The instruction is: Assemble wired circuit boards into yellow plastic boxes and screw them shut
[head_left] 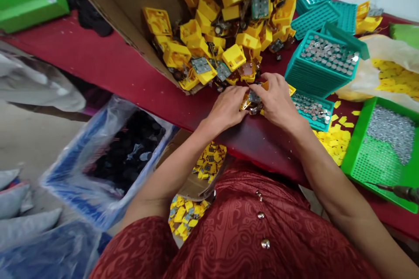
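Head view: fingers of the left hand (pixel 228 107) and right hand (pixel 277 99) are clamped on a yellow casing with electronics (pixel 254 98) near the front edge of the tabletop (pixel 190 108). Beside the right hand stand teal trays (pixel 312 74) of silver discs (pixel 330 54); a cardboard box (pixel 131 4) beyond holds yellow housings (pixel 201 48).

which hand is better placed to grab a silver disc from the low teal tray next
The right hand, most likely: it is close beside the low teal tray with the silver discs. The left hand is farther off, across the yellow unit between them.
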Available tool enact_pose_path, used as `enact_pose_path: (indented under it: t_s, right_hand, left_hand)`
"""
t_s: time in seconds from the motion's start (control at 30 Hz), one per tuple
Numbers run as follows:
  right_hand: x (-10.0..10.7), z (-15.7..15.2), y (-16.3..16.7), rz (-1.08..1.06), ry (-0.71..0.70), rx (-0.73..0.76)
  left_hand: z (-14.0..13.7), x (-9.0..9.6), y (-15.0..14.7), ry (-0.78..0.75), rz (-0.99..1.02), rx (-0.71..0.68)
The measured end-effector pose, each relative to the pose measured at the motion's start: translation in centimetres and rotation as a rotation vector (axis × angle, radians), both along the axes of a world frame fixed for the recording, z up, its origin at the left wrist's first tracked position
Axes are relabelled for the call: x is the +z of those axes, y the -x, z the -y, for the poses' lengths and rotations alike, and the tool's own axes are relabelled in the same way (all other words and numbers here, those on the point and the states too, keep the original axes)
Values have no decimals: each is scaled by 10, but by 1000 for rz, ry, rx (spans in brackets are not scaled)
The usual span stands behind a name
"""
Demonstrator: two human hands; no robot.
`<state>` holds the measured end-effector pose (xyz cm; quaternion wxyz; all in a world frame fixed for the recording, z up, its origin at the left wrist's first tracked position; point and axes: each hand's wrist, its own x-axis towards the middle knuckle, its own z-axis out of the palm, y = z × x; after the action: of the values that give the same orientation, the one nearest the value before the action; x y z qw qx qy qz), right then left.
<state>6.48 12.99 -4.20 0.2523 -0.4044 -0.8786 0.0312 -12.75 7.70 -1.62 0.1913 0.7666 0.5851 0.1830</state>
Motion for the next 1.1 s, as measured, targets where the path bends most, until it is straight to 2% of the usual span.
enact_pose_path:
  t_s: [0.13,0.27,0.33,0.43,0.57,0.63,0.83,0.93,1.1]
  right_hand:
    - [7,-3,-5,6,-5,47]
    - [31,9,-13,-93,-32,182]
    - [43,16,-13,-188,25,236]
    - [53,25,-10,-354,197,293]
    - [53,32,-4,-611,464,321]
    - [49,35,-3,-668,542,302]
    - [39,43,0,-516,548,273]
    - [36,47,1,-487,567,197]
    - [39,52,-7,-498,584,121]
  left_hand:
    - [7,11,8,-36,62,49]
    - [18,34,16,-146,160,52]
    - [21,46,19,-206,177,69]
    - [23,59,23,-289,205,86]
    - [28,70,27,-304,303,60]
    - [33,77,25,-267,375,70]
    - [47,102,9,-140,586,157]
    - [43,103,6,-112,637,203]
    - [36,84,12,-69,652,296]
